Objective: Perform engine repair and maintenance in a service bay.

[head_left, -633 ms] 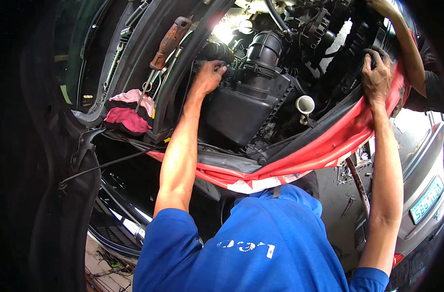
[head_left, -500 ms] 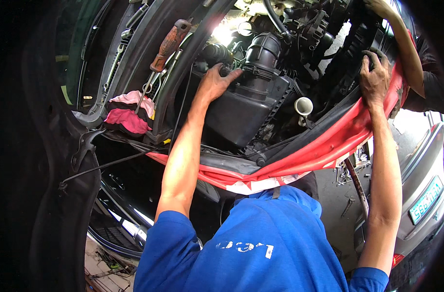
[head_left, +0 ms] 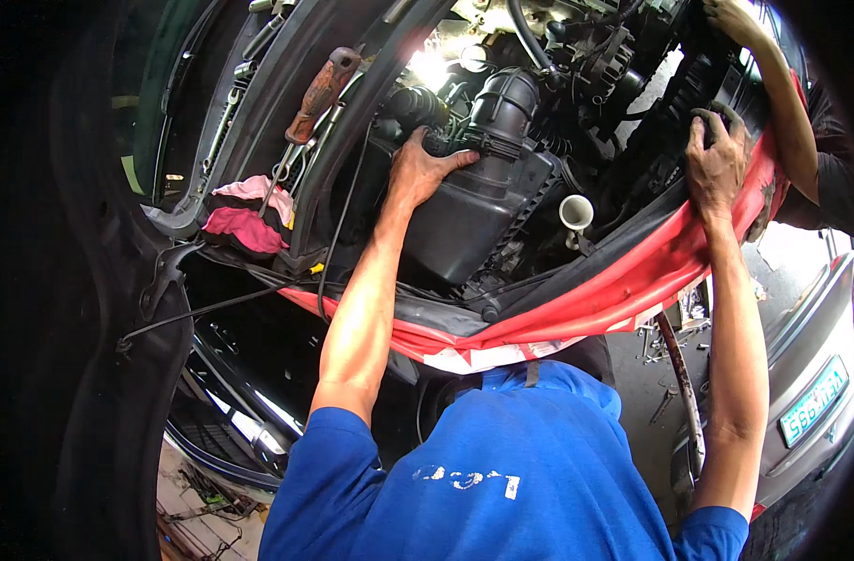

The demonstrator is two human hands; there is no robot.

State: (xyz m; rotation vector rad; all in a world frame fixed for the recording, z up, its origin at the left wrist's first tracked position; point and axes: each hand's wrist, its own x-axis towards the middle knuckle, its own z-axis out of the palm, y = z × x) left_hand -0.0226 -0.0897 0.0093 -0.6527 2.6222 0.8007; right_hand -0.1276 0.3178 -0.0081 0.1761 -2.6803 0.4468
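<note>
In the engine bay, my left hand [head_left: 425,170] grips the far left edge of a black air filter box [head_left: 464,224]. Its thumb stretches across the top toward a ribbed black intake duct [head_left: 506,103], while the other fingers reach over the edge, their tips hidden. At the car's front edge on the right, my right hand [head_left: 717,159] rests on a red cover [head_left: 577,318] and the dark rim beside it, fingers bent and apart, holding nothing. A cream-coloured, cup-shaped opening [head_left: 577,213] stands between the box and that rim.
A screwdriver [head_left: 322,98] with a worn orange handle stands by pink and black cloth [head_left: 245,229], near several wrenches. Another person's arm [head_left: 790,117] reaches in at the upper right. A thin rod [head_left: 202,313] crosses at left. Beyond my right arm is a grey car [head_left: 820,374].
My left hand has shifted slightly right and nearer along the air filter box, its thumb farther over it. My right hand stays at the front edge. The view has moved a little.
</note>
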